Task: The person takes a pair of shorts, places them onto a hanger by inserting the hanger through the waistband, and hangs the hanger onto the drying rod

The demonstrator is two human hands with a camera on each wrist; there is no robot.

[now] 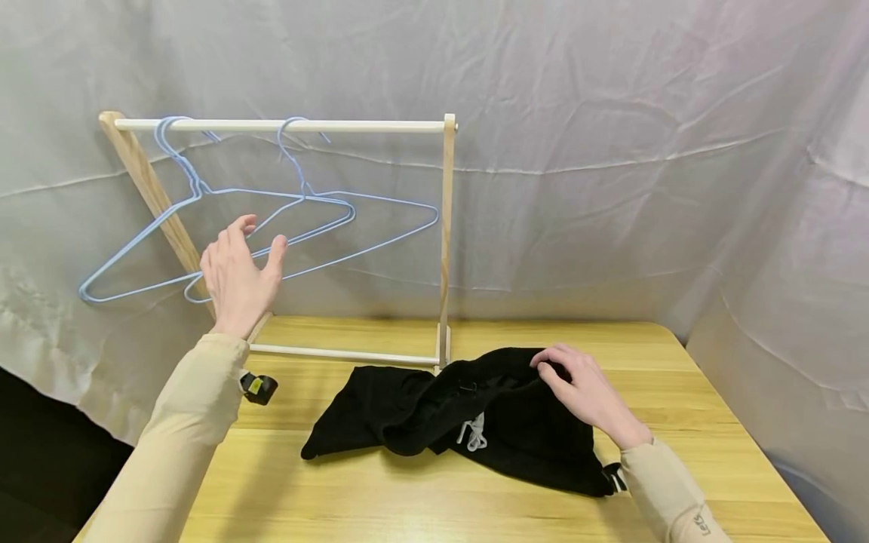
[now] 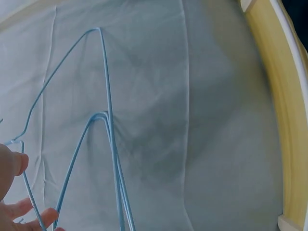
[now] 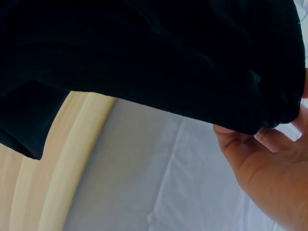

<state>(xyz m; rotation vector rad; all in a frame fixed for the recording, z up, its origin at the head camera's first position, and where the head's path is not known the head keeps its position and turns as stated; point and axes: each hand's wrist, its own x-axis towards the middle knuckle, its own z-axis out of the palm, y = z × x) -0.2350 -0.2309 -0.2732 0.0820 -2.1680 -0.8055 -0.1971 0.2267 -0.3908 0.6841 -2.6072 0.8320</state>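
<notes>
Raised in front of the blue wire hangers [image 1: 315, 197], my left hand [image 1: 237, 279] has its fingers spread and loosely bent. In the left wrist view its thumb and fingertips are close to a hanger's wire [image 2: 61, 195]; whether they touch it I cannot tell. My right hand [image 1: 587, 385] pinches the waistband edge of black shorts [image 1: 543, 434] with a white drawstring [image 1: 475, 433]. The shorts lie bunched across the table, partly lifted at the right. In the right wrist view the black cloth [image 3: 168, 62] fills the top, its corner between the thumb and fingers.
The hangers hang from the white rod [image 1: 380, 126] of a rack with wooden uprights [image 1: 446, 241]. This rack stands at the back left of the wooden table [image 1: 380, 498]. Grey cloth [image 1: 577, 188] hangs behind and at the sides. A black wrist device [image 1: 259, 388] sits by the left sleeve.
</notes>
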